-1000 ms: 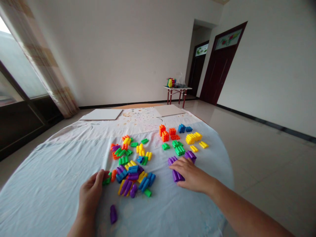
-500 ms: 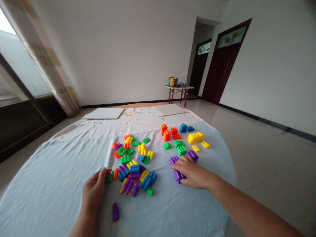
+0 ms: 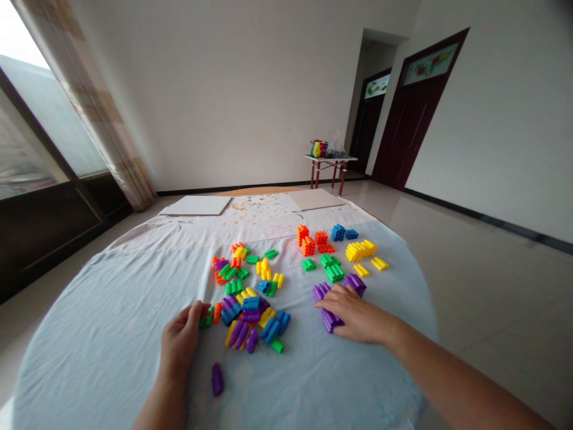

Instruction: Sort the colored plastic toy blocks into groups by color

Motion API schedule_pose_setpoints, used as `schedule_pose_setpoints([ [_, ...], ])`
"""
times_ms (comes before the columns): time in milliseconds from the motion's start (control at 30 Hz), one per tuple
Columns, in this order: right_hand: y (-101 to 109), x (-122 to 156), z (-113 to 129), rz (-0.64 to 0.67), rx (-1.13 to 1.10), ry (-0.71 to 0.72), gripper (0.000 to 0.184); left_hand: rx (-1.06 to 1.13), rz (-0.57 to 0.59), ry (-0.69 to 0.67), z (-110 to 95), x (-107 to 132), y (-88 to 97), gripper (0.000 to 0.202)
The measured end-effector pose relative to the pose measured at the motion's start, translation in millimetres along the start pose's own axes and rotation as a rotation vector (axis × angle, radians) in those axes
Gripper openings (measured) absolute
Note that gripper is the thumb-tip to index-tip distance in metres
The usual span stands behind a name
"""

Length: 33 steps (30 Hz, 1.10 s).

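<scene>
My left hand [image 3: 181,341] rests on the pale blue tablecloth [image 3: 102,334], its fingers curled in a pinch on a green block [image 3: 206,321] at the near left edge of a mixed pile of coloured blocks [image 3: 250,310]. A single purple block [image 3: 217,378] lies just right of that wrist. My right hand [image 3: 358,315] lies palm down, fingers stretched flat, over a group of purple blocks [image 3: 330,319]. More purple blocks [image 3: 356,282] sit just beyond its knuckles.
Sorted groups lie further back on the right: orange blocks [image 3: 308,240], blue blocks [image 3: 341,232], yellow blocks [image 3: 362,251] and green blocks [image 3: 332,270]. Two flat white boards [image 3: 197,205] lie at the far edge. A small red-legged table [image 3: 329,161] stands by dark doors.
Both hands keep their places relative to the blocks. Only the view has shifted, so everything sits slightly further right in the picture.
</scene>
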State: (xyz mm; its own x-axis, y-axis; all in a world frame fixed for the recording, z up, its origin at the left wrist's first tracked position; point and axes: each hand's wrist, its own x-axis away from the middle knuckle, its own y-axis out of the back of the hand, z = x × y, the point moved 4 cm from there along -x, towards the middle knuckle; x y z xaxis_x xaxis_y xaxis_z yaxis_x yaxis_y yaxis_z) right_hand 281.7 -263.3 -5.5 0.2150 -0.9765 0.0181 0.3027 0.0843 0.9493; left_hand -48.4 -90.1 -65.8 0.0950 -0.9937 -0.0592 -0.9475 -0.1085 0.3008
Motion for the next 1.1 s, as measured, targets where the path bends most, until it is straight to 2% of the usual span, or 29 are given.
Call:
schedule_pose_setpoints([
  [100,6.4,-1.1,9.4,-0.051,-0.033,0.027,0.056,0.005,-0.002,-0.006,0.1,0.1,-0.7,0.052],
  [233,8.3,-19.5,40.5,-0.191,-0.107,0.077,0.047,-0.003,0.005,-0.015,-2.0,1.7,-1.3,0.054],
  [400,-13.1,-69.6,82.6,-0.303,-0.205,0.148,0.041,0.004,0.01,-0.034,-7.0,4.8,-0.7,0.058],
  [500,-26.7,-97.8,93.7,-0.357,-0.233,0.127,0.042,0.006,0.014,-0.021,-7.3,5.5,-0.2,0.059],
  [600,-37.2,-112.7,96.5,-0.317,-0.211,0.089,0.038,0.016,0.018,-0.016,-7.8,5.9,0.0,0.058],
  [700,-39.7,-112.2,96.2,-0.291,-0.176,0.064,0.031,0.028,0.014,-0.007,-8.1,5.8,0.8,0.057],
  [833,-32.2,-98.9,94.4,-0.382,-0.22,0.036,0.039,0.022,0.024,-0.008,-5.2,2.1,2.0,0.055],
  [967,-27.4,-86.3,92.4,-0.441,-0.37,0.039,0.042,-0.002,0.04,0.005,1.5,-3.7,2.4,0.056],
  [1100,-27.3,-78.1,86.6,-0.421,-0.624,0.01,0.039,0.002,0.027,-0.008,-0.6,-1.7,2.6,0.059],
])
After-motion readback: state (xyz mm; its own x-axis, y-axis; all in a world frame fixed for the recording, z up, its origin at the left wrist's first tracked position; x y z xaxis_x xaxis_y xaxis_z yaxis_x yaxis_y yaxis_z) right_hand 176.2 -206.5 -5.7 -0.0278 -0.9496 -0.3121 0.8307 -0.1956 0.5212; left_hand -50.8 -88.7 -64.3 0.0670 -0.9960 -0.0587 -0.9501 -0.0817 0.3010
